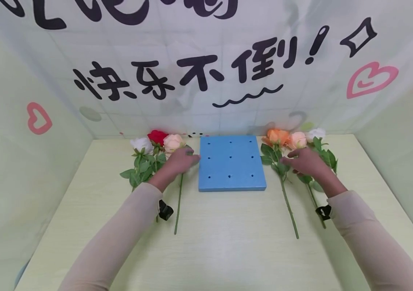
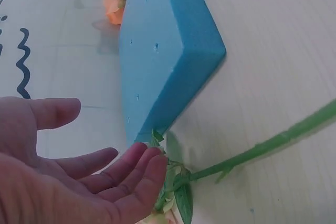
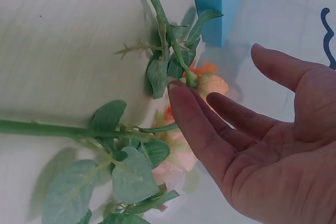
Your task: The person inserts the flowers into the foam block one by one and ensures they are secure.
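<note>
My left hand (image 1: pixel 179 162) hovers over the leafy upper stem of a pink rose (image 1: pixel 174 142), its fingers extended. In the left wrist view, that hand (image 2: pixel 100 182) has its fingertips right by the leaves at the top of a green stem (image 2: pixel 262 148). To the other side, my right hand (image 1: pixel 307 162) is between an orange rose (image 1: pixel 278 136) and a second pink rose (image 1: pixel 297 140). Seen from the right wrist, the hand's (image 3: pixel 273 140) thumb stands apart and its fingertips overlap the orange rose. Between the hands lies a blue block (image 1: pixel 231 167) with several small holes.
A red rose (image 1: pixel 157 136) and a white rose (image 1: pixel 142 144) lie at the left; another white rose (image 1: pixel 316 133) is at the far right. The light wooden table (image 1: pixel 224 238) meets a printed cloth backdrop (image 1: pixel 148 115) behind the block, with cloth sides left and right.
</note>
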`<act>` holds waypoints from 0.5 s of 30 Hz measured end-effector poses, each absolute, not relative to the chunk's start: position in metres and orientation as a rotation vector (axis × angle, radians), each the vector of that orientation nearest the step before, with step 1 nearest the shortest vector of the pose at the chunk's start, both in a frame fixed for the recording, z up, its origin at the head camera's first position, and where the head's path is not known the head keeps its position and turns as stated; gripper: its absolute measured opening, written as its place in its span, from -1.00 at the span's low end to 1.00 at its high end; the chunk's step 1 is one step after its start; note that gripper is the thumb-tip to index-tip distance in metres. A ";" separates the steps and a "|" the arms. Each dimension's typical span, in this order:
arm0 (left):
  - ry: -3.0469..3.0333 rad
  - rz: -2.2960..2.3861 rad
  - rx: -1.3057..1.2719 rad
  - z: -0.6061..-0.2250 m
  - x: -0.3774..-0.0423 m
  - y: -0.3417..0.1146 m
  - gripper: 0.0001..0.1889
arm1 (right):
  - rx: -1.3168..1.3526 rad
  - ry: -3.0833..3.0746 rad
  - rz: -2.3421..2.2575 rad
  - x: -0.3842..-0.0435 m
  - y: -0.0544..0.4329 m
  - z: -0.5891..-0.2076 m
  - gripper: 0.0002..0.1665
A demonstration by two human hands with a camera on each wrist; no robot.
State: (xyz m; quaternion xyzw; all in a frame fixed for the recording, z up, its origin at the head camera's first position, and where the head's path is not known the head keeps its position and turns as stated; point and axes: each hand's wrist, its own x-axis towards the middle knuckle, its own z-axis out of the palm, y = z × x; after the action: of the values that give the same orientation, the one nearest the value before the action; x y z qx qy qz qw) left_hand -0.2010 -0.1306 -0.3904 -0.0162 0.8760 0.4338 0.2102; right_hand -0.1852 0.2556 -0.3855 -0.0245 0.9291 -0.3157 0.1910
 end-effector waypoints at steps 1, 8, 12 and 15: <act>2.395 1.248 -0.080 -0.390 -0.201 -0.131 -0.36 | -0.052 2.585 -0.917 -0.185 0.255 -0.386 -0.27; 2.169 1.383 -0.244 -0.391 -0.200 -0.130 -0.43 | 0.037 2.465 -1.012 -0.182 0.254 -0.390 -0.36; 2.144 1.379 -0.274 -0.392 -0.200 -0.129 -0.40 | 0.081 2.435 -1.046 -0.180 0.251 -0.393 -0.35; 2.136 1.384 -0.300 -0.395 -0.200 -0.128 -0.42 | 0.121 2.413 -1.090 -0.179 0.248 -0.396 -0.38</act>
State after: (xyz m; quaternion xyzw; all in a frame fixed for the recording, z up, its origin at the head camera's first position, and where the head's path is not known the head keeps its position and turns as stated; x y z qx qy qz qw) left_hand -0.2004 -0.1280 -0.3947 -0.1123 0.7987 0.5176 0.2854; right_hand -0.1787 0.2479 -0.3956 0.0444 0.8832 -0.3988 0.2429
